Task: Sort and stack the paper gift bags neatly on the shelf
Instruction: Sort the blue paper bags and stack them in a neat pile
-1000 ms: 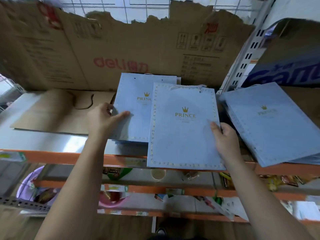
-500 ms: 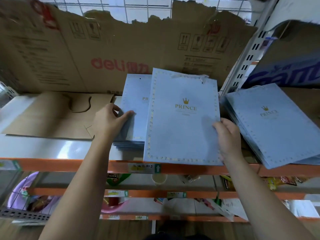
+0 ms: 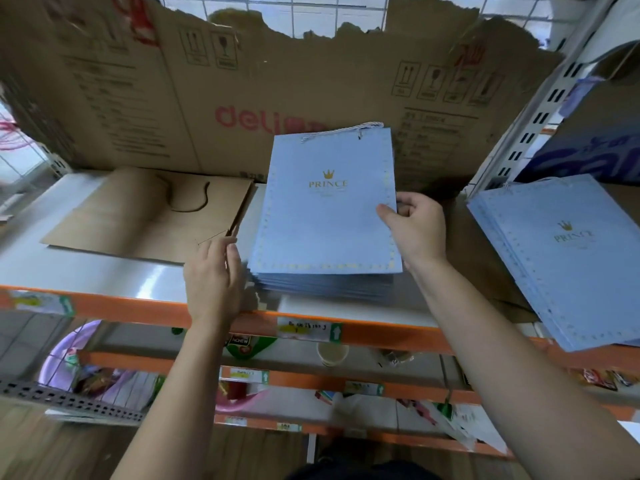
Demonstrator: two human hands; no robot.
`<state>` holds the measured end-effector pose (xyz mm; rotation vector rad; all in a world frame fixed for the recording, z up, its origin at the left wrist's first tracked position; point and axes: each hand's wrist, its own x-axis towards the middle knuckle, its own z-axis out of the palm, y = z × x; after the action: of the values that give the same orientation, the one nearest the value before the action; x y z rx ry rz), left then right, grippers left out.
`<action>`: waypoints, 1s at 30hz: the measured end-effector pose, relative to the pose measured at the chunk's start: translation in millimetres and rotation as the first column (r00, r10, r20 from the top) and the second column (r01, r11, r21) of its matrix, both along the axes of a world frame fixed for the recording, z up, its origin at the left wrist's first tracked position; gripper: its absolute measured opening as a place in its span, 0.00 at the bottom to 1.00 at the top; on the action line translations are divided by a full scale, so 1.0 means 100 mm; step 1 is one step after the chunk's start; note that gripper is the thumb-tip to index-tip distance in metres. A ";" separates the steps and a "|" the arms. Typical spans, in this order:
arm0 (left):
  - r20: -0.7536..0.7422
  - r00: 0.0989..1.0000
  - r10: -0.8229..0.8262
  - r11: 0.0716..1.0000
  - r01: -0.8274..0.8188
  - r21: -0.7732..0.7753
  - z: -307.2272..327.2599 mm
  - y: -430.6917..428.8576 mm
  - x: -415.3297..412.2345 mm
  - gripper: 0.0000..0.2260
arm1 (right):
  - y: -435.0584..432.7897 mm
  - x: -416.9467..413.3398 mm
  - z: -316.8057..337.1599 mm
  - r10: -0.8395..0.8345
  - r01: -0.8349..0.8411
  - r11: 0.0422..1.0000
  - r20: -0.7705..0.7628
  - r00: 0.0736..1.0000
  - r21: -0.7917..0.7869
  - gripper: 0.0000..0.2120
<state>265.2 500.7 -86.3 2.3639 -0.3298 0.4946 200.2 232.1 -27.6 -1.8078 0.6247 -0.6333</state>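
A light blue gift bag printed PRINCE with a gold crown lies on top of a stack of like blue bags in the middle of the shelf. My right hand pinches the top bag's right edge, thumb on its face. To the stack's left, my left hand has straight fingers against the side of the stack. A second pile of blue bags lies tilted at the right, overhanging the shelf edge. A flat brown paper bag with a cord handle lies at the left.
Torn cardboard printed deli lines the back of the shelf. A white slotted upright separates the right bay. An orange rail with price labels edges the shelf. Lower shelves hold snacks, a cup and a purple basin.
The top blue bag has moved left onto the stack and now covers it squarely. My left hand has slid from the stack's top to its left side.
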 end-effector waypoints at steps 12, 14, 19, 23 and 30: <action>0.013 0.999 0.047 0.997 -0.047 0.054 0.00 -0.03 -0.02 0.17 | -0.03 -0.09 -0.06 -0.063 -0.048 0.921 -0.270 0.961 -0.386 0.26; 0.003 0.999 0.049 0.998 -0.049 0.046 -0.01 -0.04 -0.02 0.17 | -0.02 -0.14 -0.06 -0.050 -0.074 0.911 -0.286 0.957 -0.406 0.26; -0.025 0.998 0.049 0.998 -0.049 0.033 -0.03 -0.03 0.00 0.18 | 0.06 -0.39 -0.06 0.091 -0.168 0.890 -0.196 0.976 -0.424 0.22; -0.023 0.998 0.063 0.998 -0.063 0.019 -0.01 -0.05 -0.03 0.18 | 0.11 -0.62 -0.02 0.223 -0.317 0.870 -0.273 0.936 -0.377 0.24; -0.024 0.997 0.071 0.997 -0.071 -0.025 0.01 -0.07 -0.06 0.19 | 0.30 -0.72 0.00 0.254 -0.450 0.832 -0.498 0.829 -0.325 0.44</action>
<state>259.2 493.3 -85.3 2.3605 -0.2283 0.5019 128.1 262.5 -27.1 -2.4475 0.4236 -0.0911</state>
